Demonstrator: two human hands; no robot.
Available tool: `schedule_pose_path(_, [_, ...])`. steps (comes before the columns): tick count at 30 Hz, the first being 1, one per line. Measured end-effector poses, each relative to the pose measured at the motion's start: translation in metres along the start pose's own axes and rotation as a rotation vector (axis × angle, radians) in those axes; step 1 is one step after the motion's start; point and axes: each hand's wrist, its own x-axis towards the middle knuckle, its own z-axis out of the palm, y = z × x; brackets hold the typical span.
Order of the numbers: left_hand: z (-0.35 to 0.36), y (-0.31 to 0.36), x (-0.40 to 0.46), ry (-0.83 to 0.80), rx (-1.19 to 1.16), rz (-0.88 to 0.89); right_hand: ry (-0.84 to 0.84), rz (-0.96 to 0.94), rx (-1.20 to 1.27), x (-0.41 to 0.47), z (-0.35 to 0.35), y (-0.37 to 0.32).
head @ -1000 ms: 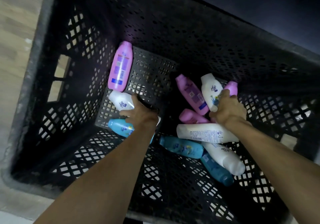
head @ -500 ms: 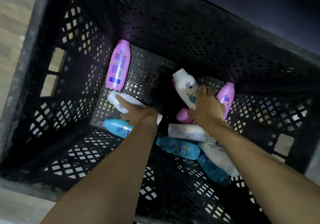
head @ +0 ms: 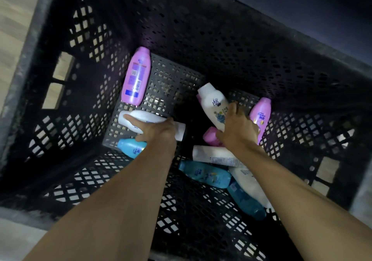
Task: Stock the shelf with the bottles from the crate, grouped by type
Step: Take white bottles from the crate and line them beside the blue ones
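Down in the crate [head: 60, 45], left hand [head: 159, 131] gripping a white bottle [head: 141, 117] — right hand [head: 236, 131] gripping another [head: 213, 105].

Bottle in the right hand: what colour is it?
White, with a blue flower print on its label, gripped by the right hand; head view.

Hands [head: 159, 129] on white bottles [head: 213, 107]
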Motion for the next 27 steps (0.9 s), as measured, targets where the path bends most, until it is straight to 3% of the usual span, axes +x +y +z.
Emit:
schedule_pose_path(2, [-0.008,0.001,-0.002,-0.051,-0.024,-0.021,0.007,-0.003,0.015,-0.002,0.0,-0.001])
schedule_pose_path(9, [-0.03,-0.022,-0.021,-0.333,0.149,0.18,0.056,-0.045,0.024,-0.022,-0.017,-0.01])
schedule_pose_path(14, [-0.069,-0.034,-0.049,-0.308,0.192,0.471,0.06,-0.074,0.079,-0.05,-0.05,-0.016])
schedule_pose_path(16, [-0.087,-0.03,-0.056,-0.367,0.245,0.522,0.053,-0.082,0.107,-0.065,-0.066,-0.019])
schedule_pose_path(19, [-0.118,-0.021,-0.07,-0.53,0.2,0.461,0.057,-0.068,0.123,-0.092,-0.088,-0.024])
schedule_pose_path(23, [-0.153,-0.006,-0.099,-0.837,0.162,0.211,0.061,-0.027,0.187,-0.126,-0.11,-0.034])
schedule_pose_path(27, [-0.173,0.002,-0.12,-0.911,0.194,0.271,0.069,0.0,0.241,-0.146,-0.127,-0.037])
